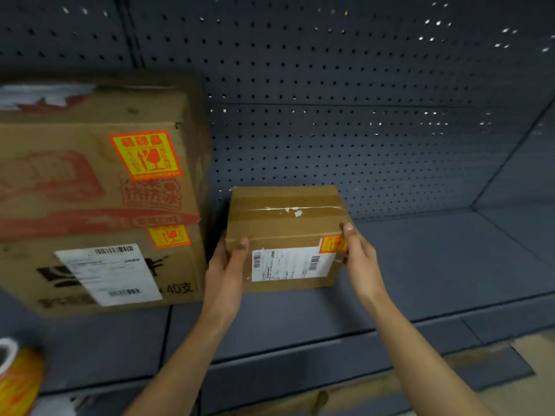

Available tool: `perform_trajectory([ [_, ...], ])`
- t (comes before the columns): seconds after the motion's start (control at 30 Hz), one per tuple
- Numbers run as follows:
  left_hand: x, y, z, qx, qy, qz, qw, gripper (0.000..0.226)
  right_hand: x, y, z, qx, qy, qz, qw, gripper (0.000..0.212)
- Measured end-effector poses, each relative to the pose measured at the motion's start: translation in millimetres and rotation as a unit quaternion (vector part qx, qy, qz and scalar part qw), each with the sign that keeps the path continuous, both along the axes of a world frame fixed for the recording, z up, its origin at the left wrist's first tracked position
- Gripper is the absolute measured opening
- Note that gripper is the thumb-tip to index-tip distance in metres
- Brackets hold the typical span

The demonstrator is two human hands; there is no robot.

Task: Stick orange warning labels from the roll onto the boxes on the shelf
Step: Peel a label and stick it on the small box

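At centre frame, on the shelf [420,265], the small box [285,223] already carries an orange label [330,244] at the upper right of its front face, partly under the right hand [357,250]. At left, the upper carton [90,163] and lower carton [99,265] each show one too, so every box in view looks done. The left hand [228,259] grips the small box's left edge, thumb in front; the right hand clasps its right corner. The roll [18,376] lies at lower left.
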State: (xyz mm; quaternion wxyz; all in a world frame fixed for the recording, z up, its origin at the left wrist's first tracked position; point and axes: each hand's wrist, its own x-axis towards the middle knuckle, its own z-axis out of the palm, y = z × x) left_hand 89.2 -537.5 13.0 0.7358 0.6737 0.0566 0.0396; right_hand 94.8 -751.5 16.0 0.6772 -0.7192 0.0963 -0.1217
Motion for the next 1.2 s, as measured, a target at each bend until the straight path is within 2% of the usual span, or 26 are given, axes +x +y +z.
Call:
perform_trajectory([
  [0.13,10,-8,0,0.004,0.01,0.025,1.0,0.034,27,-6,-2,-0.005,0.008,0.03,1.0,0.044],
  [0.6,42,-13,-4,0.094,0.03,0.054,0.994,0.051,61,-20,0,-0.012,0.004,0.074,0.997,0.036],
  [0.7,39,-13,0,0.13,0.029,0.071,0.988,0.054,60,-22,1,-0.057,-0.007,0.07,0.996,0.034],
  [0.83,26,-15,12,0.211,0.004,0.083,0.974,0.063,55,-25,4,-0.122,-0.051,0.005,0.991,0.058],
  [0.9,16,-16,19,0.255,-0.014,0.088,0.963,0.071,45,-24,15,-0.182,-0.097,-0.036,0.978,0.05],
  [0.97,3,-17,27,0.289,-0.039,0.098,0.952,0.075,32,-22,28,-0.24,-0.172,-0.046,0.954,0.032],
  [1.07,-20,-15,34,0.318,-0.095,0.101,0.938,0.06,16,-15,40,-0.297,-0.25,0.0,0.922,0.01],
  [1.17,-43,-3,35,0.387,-0.142,0.108,0.905,0.027,2,6,44,-0.325,-0.282,0.081,0.899,0.016],
  [1.2,-51,4,35,0.417,-0.148,0.118,0.889,0.026,-3,16,44,-0.335,-0.296,0.109,0.888,0.021],
])
